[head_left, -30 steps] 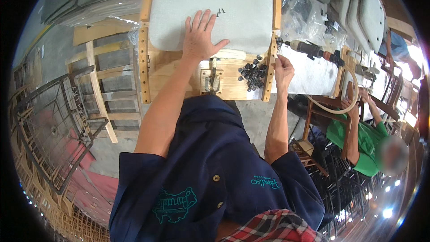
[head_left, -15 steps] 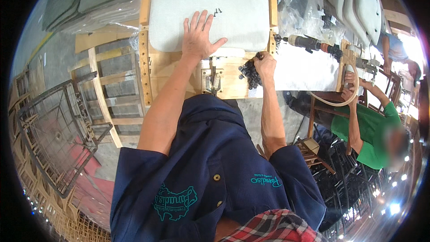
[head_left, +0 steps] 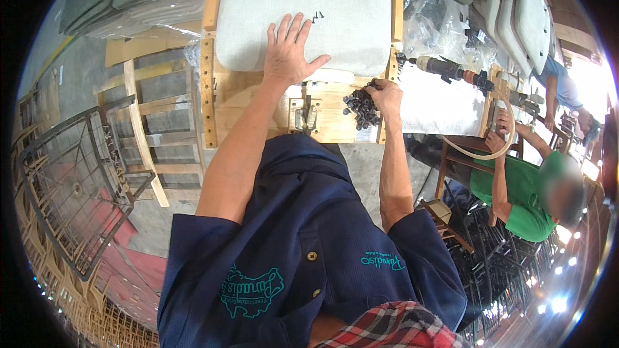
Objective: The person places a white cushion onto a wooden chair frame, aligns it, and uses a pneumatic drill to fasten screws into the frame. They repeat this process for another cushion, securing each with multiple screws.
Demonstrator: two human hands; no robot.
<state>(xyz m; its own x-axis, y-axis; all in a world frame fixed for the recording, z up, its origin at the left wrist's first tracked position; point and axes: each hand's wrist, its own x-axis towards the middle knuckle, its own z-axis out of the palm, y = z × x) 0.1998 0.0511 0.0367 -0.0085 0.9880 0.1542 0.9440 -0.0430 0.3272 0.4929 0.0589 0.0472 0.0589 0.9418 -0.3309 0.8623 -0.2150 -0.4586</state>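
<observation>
Many small black fasteners (head_left: 361, 107), heaped on the wooden surface (head_left: 335, 125), individual shapes too small to tell. Right hand (head_left: 385, 93) fingers curled into the heap; grip hidden. Left hand (head_left: 288, 53) spread flat on the grey seat cushion (head_left: 303, 16). Cushion's far edge cut off by the picture rim.

small black parts (head_left: 361, 107) indistinct, right hand (head_left: 385, 95) fingertips hidden
</observation>
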